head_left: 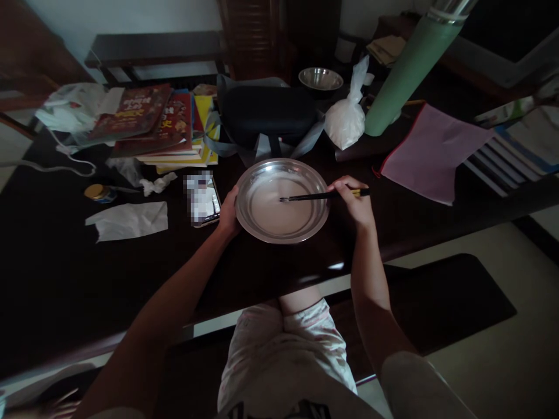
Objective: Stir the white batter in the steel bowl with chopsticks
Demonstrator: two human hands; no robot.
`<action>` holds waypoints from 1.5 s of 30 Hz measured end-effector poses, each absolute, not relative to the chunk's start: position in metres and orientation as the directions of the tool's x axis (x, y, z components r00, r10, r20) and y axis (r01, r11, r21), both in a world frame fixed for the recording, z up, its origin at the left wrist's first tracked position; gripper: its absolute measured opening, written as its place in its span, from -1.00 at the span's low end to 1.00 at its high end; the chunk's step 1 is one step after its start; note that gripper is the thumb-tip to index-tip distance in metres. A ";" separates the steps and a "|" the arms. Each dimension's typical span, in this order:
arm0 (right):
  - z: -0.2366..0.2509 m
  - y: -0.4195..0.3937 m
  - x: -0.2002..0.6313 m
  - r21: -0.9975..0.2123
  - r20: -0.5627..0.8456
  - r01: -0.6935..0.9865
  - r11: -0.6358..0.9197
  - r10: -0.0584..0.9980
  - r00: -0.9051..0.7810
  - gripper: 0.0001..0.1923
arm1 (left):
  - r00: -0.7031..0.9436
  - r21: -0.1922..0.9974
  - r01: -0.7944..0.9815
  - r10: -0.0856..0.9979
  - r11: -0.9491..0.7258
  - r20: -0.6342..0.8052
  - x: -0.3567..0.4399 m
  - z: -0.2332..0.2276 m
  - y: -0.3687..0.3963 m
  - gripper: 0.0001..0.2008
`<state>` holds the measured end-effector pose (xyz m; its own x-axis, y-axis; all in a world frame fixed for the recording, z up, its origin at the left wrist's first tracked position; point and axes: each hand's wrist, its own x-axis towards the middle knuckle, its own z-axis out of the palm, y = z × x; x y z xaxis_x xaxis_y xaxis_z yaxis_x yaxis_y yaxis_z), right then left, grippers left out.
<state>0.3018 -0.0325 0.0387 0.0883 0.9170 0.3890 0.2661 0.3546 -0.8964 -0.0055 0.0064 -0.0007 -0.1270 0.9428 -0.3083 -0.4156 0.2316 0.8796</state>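
Observation:
A round steel basin (pixel 305 174) holding a pale whitish liquid sits on the dark table in front of me. My left hand (pixel 229 214) grips its left rim. My right hand (pixel 354 201) is closed on a pair of dark chopsticks (pixel 310 197), whose tips reach into the liquid near the basin's middle. A knotted clear bag of white powder (pixel 347 119) stands just behind the basin to the right.
A phone (pixel 203 199) lies left of the basin, with crumpled tissue (pixel 128 220) and a small jar (pixel 99 192) farther left. Stacked books (pixel 163 125), a dark case (pixel 266 113), a small steel bowl (pixel 321 78), a green bottle (pixel 410 67) and a pink sheet (pixel 430 151) crowd the back.

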 end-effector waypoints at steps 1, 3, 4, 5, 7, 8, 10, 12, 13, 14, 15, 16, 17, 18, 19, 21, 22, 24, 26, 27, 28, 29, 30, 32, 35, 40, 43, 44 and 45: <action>0.039 -0.033 0.302 -0.904 0.384 0.253 0.345 0.915 0.122 -0.53 | -0.121 0.880 -0.415 0.945 0.230 -0.304 -0.006 -0.001 0.006 -0.68; 0.039 -0.033 0.302 -0.914 0.364 0.236 0.331 0.924 0.113 -0.54 | -0.113 0.877 -0.420 0.945 0.234 -0.306 -0.006 -0.001 0.006 -0.68; 0.039 -0.033 0.302 -0.912 0.360 0.239 0.333 0.930 0.078 -0.54 | -0.118 0.874 -0.426 0.943 0.235 -0.311 -0.006 -0.001 0.006 -0.69; 0.040 -0.033 0.302 -0.907 0.361 0.248 0.341 0.932 0.039 -0.54 | -0.126 0.870 -0.433 0.940 0.236 -0.317 -0.005 -0.001 0.006 -0.70; 0.040 -0.034 0.301 -0.895 0.373 0.271 0.355 0.928 0.015 -0.53 | -0.131 0.864 -0.443 0.936 0.240 -0.328 -0.005 0.000 0.006 -0.72; 0.041 -0.034 0.300 -0.893 0.380 0.277 0.355 0.924 0.042 -0.53 | -0.126 0.862 -0.445 0.936 0.243 -0.329 -0.005 0.000 0.006 -0.72; 0.041 -0.034 0.300 -0.903 0.379 0.266 0.338 0.917 0.123 -0.52 | -0.115 0.861 -0.446 0.938 0.245 -0.326 -0.004 0.001 0.006 -0.71; 0.041 -0.034 0.301 -0.916 0.361 0.240 0.321 0.921 0.146 -0.51 | -0.118 0.863 -0.445 0.940 0.239 -0.321 -0.004 0.002 0.006 -0.70; 0.041 -0.034 0.300 -0.918 0.353 0.234 0.320 0.928 0.116 -0.51 | -0.123 0.864 -0.444 0.939 0.237 -0.321 -0.004 0.002 0.006 -0.69; 0.041 -0.034 0.300 -0.916 0.350 0.237 0.323 0.934 0.078 -0.50 | -0.125 0.865 -0.442 0.938 0.238 -0.322 -0.004 0.002 0.006 -0.68; 0.041 -0.033 0.300 -0.911 0.351 0.246 0.330 0.935 0.044 -0.50 | -0.124 0.864 -0.441 0.937 0.242 -0.325 -0.004 0.002 0.006 -0.68; 0.041 -0.033 0.300 -0.905 0.357 0.257 0.338 0.934 0.030 -0.49 | -0.124 0.863 -0.441 0.936 0.246 -0.330 -0.003 0.002 0.006 -0.68; 0.041 -0.033 0.300 -0.901 0.366 0.264 0.343 0.930 0.042 -0.49 | -0.128 0.862 -0.443 0.934 0.248 -0.334 -0.003 0.002 0.006 -0.67; 0.041 -0.033 0.300 -0.901 0.374 0.264 0.344 0.925 0.072 -0.49 | -0.133 0.861 -0.445 0.932 0.248 -0.337 -0.003 0.002 0.006 -0.68; 0.041 -0.033 0.300 -0.904 0.378 0.255 0.342 0.920 0.108 -0.50 | -0.138 0.860 -0.447 0.931 0.245 -0.337 -0.003 0.002 0.006 -0.69; 0.041 -0.033 0.301 -0.915 0.367 0.229 0.332 0.920 0.135 -0.52 | -0.145 0.860 -0.451 0.931 0.240 -0.335 -0.002 0.003 0.006 -0.71; 0.041 -0.034 0.301 -0.917 0.360 0.223 0.329 0.926 0.116 -0.52 | -0.143 0.859 -0.453 0.931 0.239 -0.335 -0.002 0.003 0.006 -0.72; 0.041 -0.034 0.300 -0.913 0.352 0.237 0.332 0.935 0.046 -0.53 | -0.136 0.858 -0.452 0.932 0.243 -0.336 -0.003 0.004 0.005 -0.72; 0.041 -0.034 0.300 -0.907 0.355 0.256 0.335 0.934 0.034 -0.52 | -0.129 0.860 -0.447 0.933 0.247 -0.335 -0.003 0.004 0.005 -0.70; 0.041 -0.034 0.300 -0.907 0.361 0.256 0.335 0.931 0.061 -0.52 | -0.125 0.861 -0.444 0.934 0.248 -0.333 -0.003 0.004 0.005 -0.69; 0.041 -0.033 0.301 -0.910 0.365 0.249 0.333 0.926 0.095 -0.52 | -0.120 0.862 -0.443 0.936 0.247 -0.330 -0.004 0.003 0.005 -0.69; 0.041 -0.033 0.301 -0.913 0.366 0.238 0.331 0.922 0.124 -0.52 | -0.114 0.862 -0.443 0.938 0.246 -0.326 -0.004 0.003 0.005 -0.68; 0.040 -0.033 0.301 -0.916 0.365 0.228 0.329 0.921 0.134 -0.52 | -0.109 0.863 -0.443 0.941 0.244 -0.322 -0.004 0.003 0.005 -0.68; 0.041 -0.033 0.301 -0.915 0.359 0.230 0.331 0.929 0.092 -0.53 | -0.103 0.864 -0.442 0.944 0.240 -0.314 -0.004 0.003 0.005 -0.69; 0.041 -0.033 0.300 -0.900 0.364 0.270 0.341 0.931 0.037 -0.52 | -0.102 0.865 -0.443 0.945 0.236 -0.310 -0.004 0.002 0.005 -0.68; 0.041 -0.034 0.300 -0.918 0.359 0.232 0.323 0.923 0.138 -0.50 | -0.102 0.862 -0.447 0.944 0.239 -0.315 -0.003 0.003 0.005 -0.70; 0.041 -0.034 0.299 -0.909 0.358 0.241 0.339 0.933 0.041 -0.52 | -0.120 0.859 -0.450 0.937 0.242 -0.327 -0.003 0.003 0.005 -0.72; 0.041 -0.034 0.299 -0.904 0.364 0.252 0.346 0.931 0.031 -0.52 | -0.123 0.861 -0.448 0.937 0.242 -0.327 -0.004 0.003 0.005 -0.72; 0.041 -0.034 0.299 -0.901 0.369 0.260 0.346 0.928 0.044 -0.52 | -0.122 0.862 -0.445 0.937 0.242 -0.326 -0.004 0.004 0.005 -0.71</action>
<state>0.2991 -0.0336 0.0413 0.0438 0.9283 0.3694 0.2596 0.3464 -0.9014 -0.0036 0.0049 0.0036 -0.1220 0.9375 -0.3260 -0.4452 0.2418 0.8622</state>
